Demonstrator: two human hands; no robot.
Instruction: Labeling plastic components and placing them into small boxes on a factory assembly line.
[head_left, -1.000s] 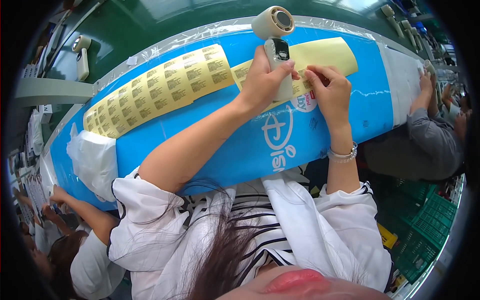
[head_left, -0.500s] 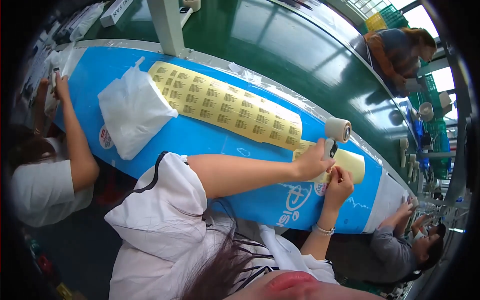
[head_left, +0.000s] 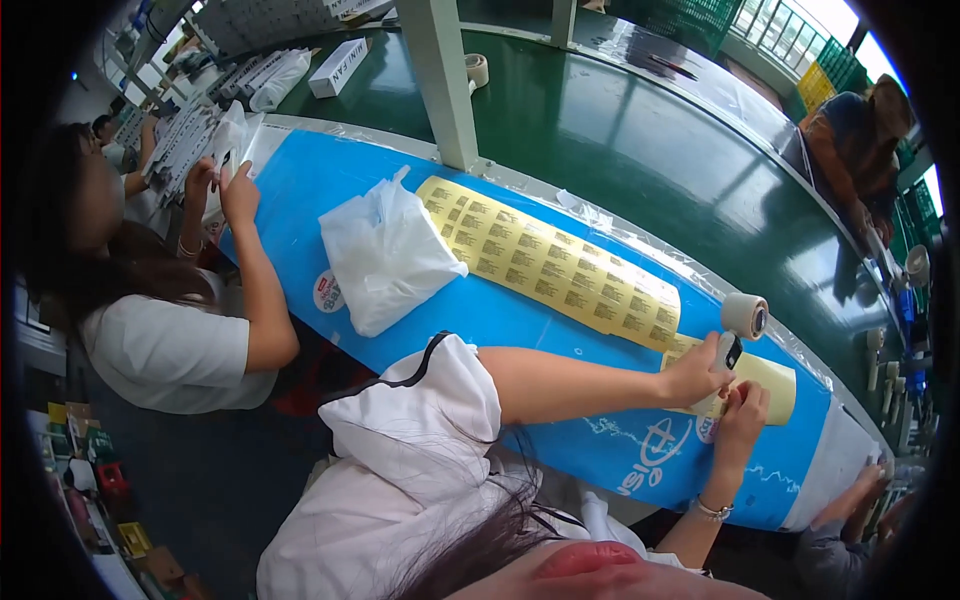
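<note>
My left hand reaches across the blue board and is closed around a small white item with a black end. My right hand, with a bracelet at the wrist, has its curled fingertips against the item's lower end; whether they pinch anything is hidden. Both hands rest over a pale yellow backing sheet. A roll of tape stands just above the hands. A long yellow sheet of small printed labels lies on the board to their left.
A crumpled white plastic bag lies on the board. A white post rises from the green table. A person in a white shirt works at the board's left end. Another person stands far right, and someone's hand shows at lower right.
The view has swung left, showing more of the board, the bag and the person at its left end. My hands have stayed together on the small white item beside the tape roll.
</note>
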